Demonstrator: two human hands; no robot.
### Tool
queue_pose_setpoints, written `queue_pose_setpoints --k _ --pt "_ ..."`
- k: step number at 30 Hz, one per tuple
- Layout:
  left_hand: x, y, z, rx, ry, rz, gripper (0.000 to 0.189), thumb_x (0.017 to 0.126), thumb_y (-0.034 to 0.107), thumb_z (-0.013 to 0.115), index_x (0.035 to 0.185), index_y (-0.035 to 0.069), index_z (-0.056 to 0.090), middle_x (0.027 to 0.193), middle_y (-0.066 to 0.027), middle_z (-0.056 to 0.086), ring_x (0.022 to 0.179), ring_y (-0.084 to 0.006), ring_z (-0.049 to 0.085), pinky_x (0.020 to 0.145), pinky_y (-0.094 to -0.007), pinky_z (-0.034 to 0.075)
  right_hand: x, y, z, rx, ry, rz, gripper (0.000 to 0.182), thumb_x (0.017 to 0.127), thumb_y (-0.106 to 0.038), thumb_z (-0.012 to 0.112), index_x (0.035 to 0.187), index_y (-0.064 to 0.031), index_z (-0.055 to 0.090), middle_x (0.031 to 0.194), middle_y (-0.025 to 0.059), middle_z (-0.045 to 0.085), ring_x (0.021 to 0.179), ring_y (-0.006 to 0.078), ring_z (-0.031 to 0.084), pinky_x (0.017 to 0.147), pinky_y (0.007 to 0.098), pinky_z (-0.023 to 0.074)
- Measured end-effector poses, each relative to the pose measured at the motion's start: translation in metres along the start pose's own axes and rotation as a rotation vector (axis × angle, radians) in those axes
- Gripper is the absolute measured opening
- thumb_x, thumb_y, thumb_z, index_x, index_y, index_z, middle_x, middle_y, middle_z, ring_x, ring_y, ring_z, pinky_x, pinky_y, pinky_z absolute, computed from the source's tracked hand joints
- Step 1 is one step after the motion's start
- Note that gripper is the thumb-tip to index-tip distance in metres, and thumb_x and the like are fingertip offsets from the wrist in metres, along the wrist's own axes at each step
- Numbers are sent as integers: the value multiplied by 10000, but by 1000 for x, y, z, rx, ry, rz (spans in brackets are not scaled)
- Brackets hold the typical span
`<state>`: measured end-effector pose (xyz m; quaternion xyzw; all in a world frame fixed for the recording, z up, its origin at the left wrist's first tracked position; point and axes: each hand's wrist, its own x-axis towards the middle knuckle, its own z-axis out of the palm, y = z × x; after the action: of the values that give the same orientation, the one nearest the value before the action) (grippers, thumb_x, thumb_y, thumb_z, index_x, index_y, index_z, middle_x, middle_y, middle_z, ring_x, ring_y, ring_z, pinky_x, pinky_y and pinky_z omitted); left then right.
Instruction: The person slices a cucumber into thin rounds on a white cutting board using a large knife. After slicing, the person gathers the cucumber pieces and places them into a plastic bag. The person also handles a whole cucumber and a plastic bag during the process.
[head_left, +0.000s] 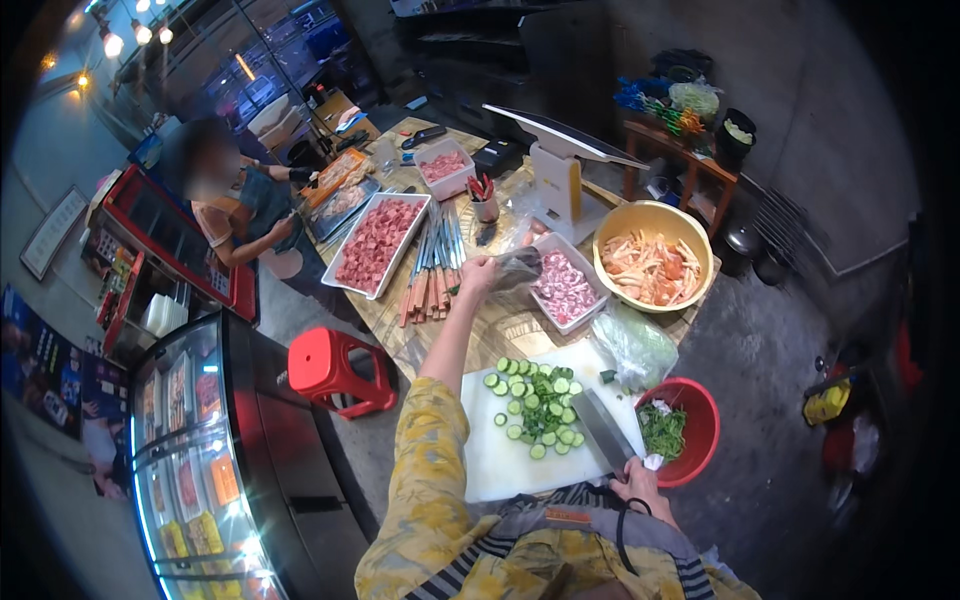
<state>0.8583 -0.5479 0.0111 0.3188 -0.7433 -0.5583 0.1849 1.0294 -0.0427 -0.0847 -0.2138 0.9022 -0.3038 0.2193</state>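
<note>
My right hand (643, 486) grips the handle of a broad cleaver (600, 431). Its blade lies low over the right side of a white cutting board (486, 469). Beside the blade, cucumber slices (517, 389) are spread around a heap of chopped green herbs (534, 415). My left hand (478, 274) is stretched out beyond the board, its fingers closed on a dark, see-through plastic bag (517, 270). Under that arm lie long metal skewers with wooden handles (429, 289). The bag hangs beside a white tub of pale pink cut meat (564, 285).
A yellow basin of chicken feet (652, 262), a wrapped green vegetable (636, 341) and a red bucket of greens (694, 450) line the right side. Left are a tray of cubed meat (379, 244), a red stool (341, 371) and a co-worker (240, 202). A touchscreen terminal (559, 176) stands behind.
</note>
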Motion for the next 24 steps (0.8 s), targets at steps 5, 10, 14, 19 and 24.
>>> queue_pose_setpoints --k 5,10,14,19,24 --pt "2 -22 2 -54 66 -37 269 816 160 677 1051 34 713 704 8 621 608 -72 529 560 -253 455 8 -9 5 8 23 -17 394 687 -240 759 885 -36 487 688 188 607 689 390 627 655 455 484" --pt "-66 9 41 -148 -108 -69 323 850 63 627 1172 43 654 680 62 525 556 -33 435 487 -210 365 3 -2 2 28 42 -9 400 702 -248 761 896 -28 489 673 168 625 655 376 637 640 460 490" --pt "-121 -2 48 -217 -193 -109 377 883 54 592 1244 -45 556 715 47 520 564 -40 432 486 -215 366 5 -5 7 16 11 -27 400 705 -246 755 903 -27 485 696 191 621 676 397 630 644 478 484" --pt "-166 -22 64 -277 -278 -266 297 931 70 502 1198 -53 547 717 12 509 577 -71 451 525 -242 425 9 -6 -1 58 -24 -95 379 741 -226 706 918 -22 441 761 210 602 731 432 603 642 517 458" --pt "-206 -21 78 -396 -528 -431 224 953 70 448 1078 -37 600 676 19 469 555 -75 436 512 -240 437 13 -9 -12 101 -63 -116 351 790 -257 659 932 -28 433 759 219 602 752 440 611 663 527 458"
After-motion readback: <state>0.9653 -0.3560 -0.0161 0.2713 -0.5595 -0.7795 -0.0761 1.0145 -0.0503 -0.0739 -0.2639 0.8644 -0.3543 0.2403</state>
